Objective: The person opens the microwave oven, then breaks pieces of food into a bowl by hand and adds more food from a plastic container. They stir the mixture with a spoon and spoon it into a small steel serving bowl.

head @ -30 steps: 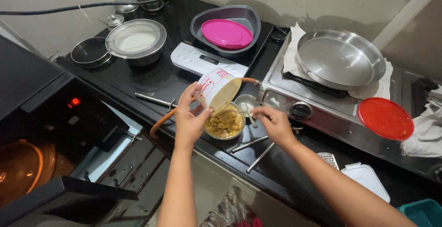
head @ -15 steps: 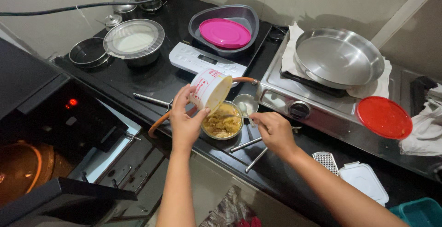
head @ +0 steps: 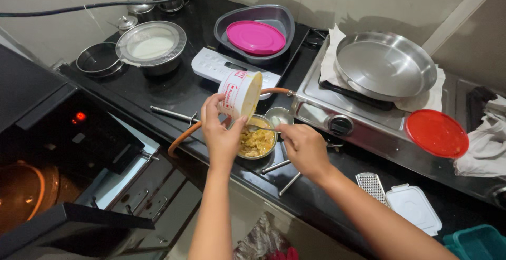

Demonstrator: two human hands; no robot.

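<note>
two hands over the black counter: left hand (head: 221,136) wrapped round a white plastic tub (head: 240,94), tipped on its side above the steel bowl (head: 256,143) of yellow mix. right hand (head: 302,146) pinches a spoon (head: 266,128) handle. tub looks light and thin-walled, likely flexing; the mid-wall grip suits it.

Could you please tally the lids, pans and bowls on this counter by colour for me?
Pink: 1, the lid in the grey tray.
Red: 1, the round lid.
White: 2, the tilted cup in the left hand; the flat lid.
Steel: 2, the wide pan; the small bowl by the right hand.
Total: 6.
</note>
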